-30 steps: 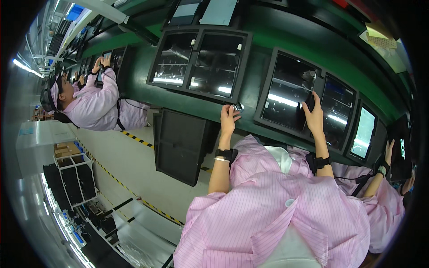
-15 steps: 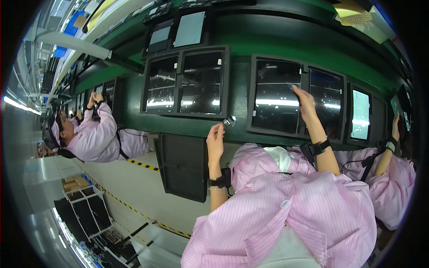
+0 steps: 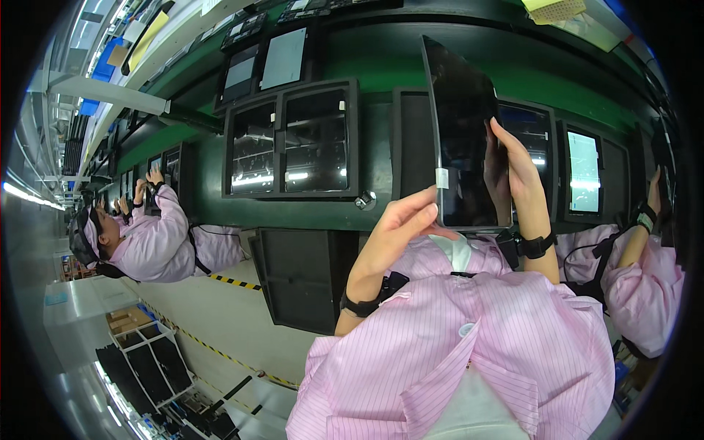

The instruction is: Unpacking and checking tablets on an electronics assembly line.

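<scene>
A glossy black screen panel (image 3: 466, 139) is tilted up on edge in front of me, above a two-compartment dark tray (image 3: 400, 147). My left hand (image 3: 403, 224) grips its lower left corner, near a small white tab. Against its right edge, my right hand (image 3: 519, 158) holds with fingers stretched upward along it, and the hand's reflection shows in the glass. Behind the panel, bare floor shows in the tray's left compartment; a second black panel (image 3: 524, 132) lies in the right one. A small shiny metal object (image 3: 365, 200) sits on the bench, left of my hands.
Another tray (image 3: 353, 139) with two black panels lies to the left. Beyond it are pale-screened panels (image 3: 282, 59). A lit panel (image 3: 584, 172) stands in a tray at right. Co-workers sit at left (image 3: 158, 227) and right (image 3: 649, 293). Dark trays (image 3: 301, 275) stand below the bench edge.
The black panel has been lifted out of the tray's left compartment and tilted up. My left hand has moved right, from beside the metal object to the panel; both hands now hold it.
</scene>
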Action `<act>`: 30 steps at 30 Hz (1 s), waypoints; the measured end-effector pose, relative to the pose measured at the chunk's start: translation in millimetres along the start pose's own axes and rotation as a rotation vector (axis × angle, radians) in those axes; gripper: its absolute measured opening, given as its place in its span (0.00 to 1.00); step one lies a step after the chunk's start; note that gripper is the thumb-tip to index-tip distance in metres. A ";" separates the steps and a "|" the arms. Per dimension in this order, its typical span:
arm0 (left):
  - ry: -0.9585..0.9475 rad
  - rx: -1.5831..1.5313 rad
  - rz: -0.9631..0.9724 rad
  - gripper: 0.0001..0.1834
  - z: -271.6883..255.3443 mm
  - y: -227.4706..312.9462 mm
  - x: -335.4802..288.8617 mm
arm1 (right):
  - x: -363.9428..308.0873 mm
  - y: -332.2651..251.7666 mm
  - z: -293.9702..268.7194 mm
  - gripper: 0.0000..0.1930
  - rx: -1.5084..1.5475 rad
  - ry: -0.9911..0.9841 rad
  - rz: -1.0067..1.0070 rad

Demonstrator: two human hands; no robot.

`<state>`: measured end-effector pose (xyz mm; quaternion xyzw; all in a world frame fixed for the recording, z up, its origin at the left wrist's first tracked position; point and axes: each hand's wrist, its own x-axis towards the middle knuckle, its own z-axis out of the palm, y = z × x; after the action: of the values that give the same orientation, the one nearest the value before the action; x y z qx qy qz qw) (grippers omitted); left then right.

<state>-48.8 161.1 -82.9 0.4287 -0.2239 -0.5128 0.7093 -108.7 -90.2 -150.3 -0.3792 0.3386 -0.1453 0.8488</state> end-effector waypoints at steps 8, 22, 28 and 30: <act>0.076 0.027 0.086 0.21 12.5 3.3 -2.9 | -10.8 -11.7 6.7 0.12 0.026 0.004 -0.055; -0.025 -0.316 0.152 0.23 18.0 0.6 -6.3 | -27.0 -30.4 23.4 0.12 0.028 0.007 -0.044; 0.159 0.686 0.482 0.44 27.5 4.1 -7.8 | -36.2 -40.2 29.8 0.11 0.057 0.005 -0.006; 0.121 0.710 0.481 0.44 27.2 4.3 -9.2 | -38.4 -42.3 30.9 0.11 0.072 0.002 0.011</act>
<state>-70.6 159.7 -63.7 0.6110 -0.4379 -0.1982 0.6290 -115.1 -82.4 -86.2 -0.3465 0.3360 -0.1531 0.8623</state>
